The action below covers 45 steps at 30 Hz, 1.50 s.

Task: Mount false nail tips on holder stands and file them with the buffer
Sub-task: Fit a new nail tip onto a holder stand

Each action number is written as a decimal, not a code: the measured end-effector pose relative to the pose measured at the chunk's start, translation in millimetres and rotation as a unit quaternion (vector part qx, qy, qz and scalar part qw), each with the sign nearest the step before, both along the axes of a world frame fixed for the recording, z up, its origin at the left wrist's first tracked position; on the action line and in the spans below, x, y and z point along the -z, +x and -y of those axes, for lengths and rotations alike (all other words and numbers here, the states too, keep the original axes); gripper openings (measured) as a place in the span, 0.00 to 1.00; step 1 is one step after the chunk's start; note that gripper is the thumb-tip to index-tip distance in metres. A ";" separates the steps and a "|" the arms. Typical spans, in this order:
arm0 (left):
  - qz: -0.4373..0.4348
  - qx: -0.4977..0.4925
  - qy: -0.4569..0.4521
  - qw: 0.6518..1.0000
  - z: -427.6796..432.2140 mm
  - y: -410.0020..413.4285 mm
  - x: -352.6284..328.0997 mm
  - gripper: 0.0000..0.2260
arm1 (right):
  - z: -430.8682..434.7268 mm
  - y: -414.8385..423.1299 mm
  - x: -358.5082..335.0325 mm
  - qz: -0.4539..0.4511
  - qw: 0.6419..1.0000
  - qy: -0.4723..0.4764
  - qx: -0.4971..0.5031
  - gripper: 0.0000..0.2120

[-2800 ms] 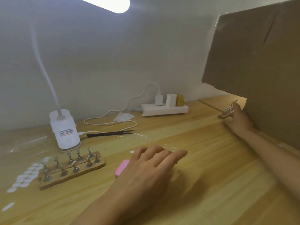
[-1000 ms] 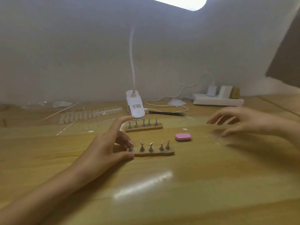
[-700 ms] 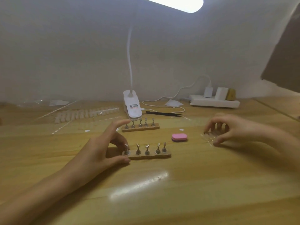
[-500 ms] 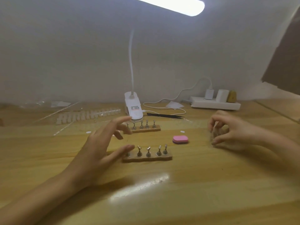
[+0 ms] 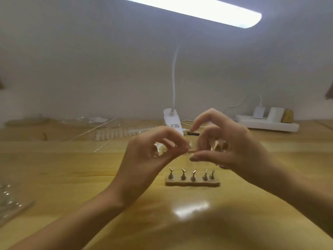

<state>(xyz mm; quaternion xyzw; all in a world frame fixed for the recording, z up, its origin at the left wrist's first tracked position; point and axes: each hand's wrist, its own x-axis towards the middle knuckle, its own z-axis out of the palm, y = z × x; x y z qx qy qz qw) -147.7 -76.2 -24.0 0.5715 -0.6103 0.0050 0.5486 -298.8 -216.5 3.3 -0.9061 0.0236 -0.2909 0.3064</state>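
Both hands are raised above the wooden table [image 5: 72, 177] and meet over the near holder stand. My left hand [image 5: 155, 156] and my right hand [image 5: 227, 147] each pinch an end of a small clear piece of false nail tips [image 5: 191, 151], blurred and partly hidden by the fingers. The near holder stand [image 5: 192, 183], a small wooden bar with five bare metal holders, lies just below the hands. A row of white nail tips [image 5: 117, 134] lies at the back left. The second stand and the pink buffer are hidden behind my hands.
A white clip lamp's base [image 5: 172, 120] stands at the back centre, its lit head [image 5: 198, 9] overhead. Black tweezers [image 5: 194, 134] lie beside it. A white power strip [image 5: 266, 125] with plugs sits at the back right. Clear plastic packaging [image 5: 10, 201] lies at the left edge.
My right hand picked up the clear piece from the table at the right and carried it to the centre. My left hand left the near stand and rose to pinch the piece too.
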 end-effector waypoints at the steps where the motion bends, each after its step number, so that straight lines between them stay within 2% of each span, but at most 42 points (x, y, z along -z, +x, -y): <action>1: 0.004 -0.011 -0.006 1.000 0.0 2.8 -3.0 0.05 | 2.0 2.9 -3.1 0.008 1.000 0.001 0.005 0.18; 5: 0.079 -0.081 -0.026 0.993 -0.4 11.8 -11.2 0.04 | 8.1 7.6 -7.8 0.013 1.000 0.018 0.004 0.07; 8: 0.151 -0.124 -0.032 0.980 -1.6 14.5 -10.5 0.07 | 8.6 4.9 -4.8 0.003 1.000 0.025 0.018 0.10; 10: 0.237 -0.155 -0.041 0.958 -1.1 14.3 -8.8 0.08 | 7.4 3.1 -2.8 -0.002 0.999 0.021 0.025 0.12; 12: 0.338 -0.185 -0.067 0.920 -1.0 14.7 -9.6 0.07 | 8.0 2.1 -2.3 -0.004 0.999 0.042 0.029 0.12; 14: 0.418 -0.213 -0.101 0.877 -2.7 17.0 -12.2 0.07 | 8.8 1.8 -3.0 -0.009 0.994 0.102 0.027 0.13; 16: 0.458 -0.237 -0.133 0.847 -4.4 19.4 -14.6 0.09 | 8.2 1.0 -3.8 -0.024 0.980 0.200 -0.007 0.13; 18: 0.480 -0.243 -0.148 0.830 -5.4 19.2 -15.3 0.09 | 5.4 0.4 -3.4 -0.050 0.952 0.298 -0.042 0.13; 19: 0.481 -0.240 -0.143 0.831 -5.6 18.1 -14.8 0.08 | 4.1 -0.1 -2.5 -0.060 0.948 0.309 -0.049 0.13; 20: 0.465 -0.232 -0.129 0.845 -5.3 16.1 -14.0 0.08 | 3.1 -0.5 -1.3 -0.060 0.957 0.282 -0.044 0.12; 21: 0.420 -0.216 -0.104 0.875 -5.0 13.2 -13.4 0.07 | 2.1 -0.9 0.1 -0.043 0.976 0.213 -0.026 0.11; 22: 0.340 -0.188 -0.073 0.918 -4.0 9.9 -13.0 0.06 | 2.4 -1.5 1.4 -0.008 0.995 0.101 0.002 0.09; 23: 0.227 -0.145 -0.029 0.963 -2.6 7.2 -14.2 0.06 | 4.3 -2.4 2.0 0.043 0.997 -0.048 0.034 0.08; 24: 0.086 -0.086 0.029 0.992 -1.4 5.5 -16.6 0.05 | 6.6 -3.4 1.6 0.088 0.974 -0.203 0.056 0.08; 25: -0.071 -0.016 0.090 0.993 0.5 5.1 -18.7 0.06 | 10.0 -3.6 1.6 0.118 0.937 -0.325 0.059 0.09; 26: -0.216 0.050 0.147 0.964 2.3 7.4 -18.8 0.07 | 13.7 -3.4 3.8 0.138 0.906 -0.397 0.042 0.10; 27: -0.321 0.092 0.183 0.925 3.9 11.3 -16.8 0.07 | 17.4 -2.5 7.9 0.150 0.901 -0.407 0.020 0.11; 28: -0.374 0.101 0.189 0.902 5.2 16.0 -12.4 0.06 | 20.4 -1.0 11.6 0.154 0.921 -0.359 0.004 0.10; 29: -0.383 0.084 0.180 0.902 6.7 21.0 -6.7 0.06 | 24.3 0.4 14.7 0.151 0.949 -0.277 0.001 0.08; 31: -0.339 0.016 0.156 0.928 8.2 28.0 3.4 0.05 | 33.4 3.6 22.0 0.093 0.992 -0.083 0.030 0.11; 32: -0.315 -0.014 0.149 0.937 8.3 30.6 8.8 0.05 | 37.3 5.1 27.3 0.041 0.998 0.018 0.036 0.13; 34: -0.280 -0.052 0.156 0.946 7.6 33.3 17.4 0.05 | 45.0 9.7 41.5 -0.039 0.983 0.172 0.044 0.12; 35: -0.261 -0.066 0.162 0.949 7.7 33.9 21.5 0.06 | 47.9 13.3 48.6 -0.064 0.978 0.189 0.056 0.11; 39: -0.224 -0.086 0.168 0.956 11.1 31.9 31.0 0.05 | 52.8 25.6 62.2 -0.106 0.981 0.133 0.093 0.10; 43: -0.200 -0.071 0.160 0.964 10.1 31.6 30.6 0.09 | 66.8 13.6 37.3 -0.103 0.986 0.060 0.113 0.09; 45: -0.196 -0.075 0.160 0.965 9.3 35.2 29.4 0.10 | 79.8 -1.1 20.9 -0.137 0.983 0.022 0.122 0.08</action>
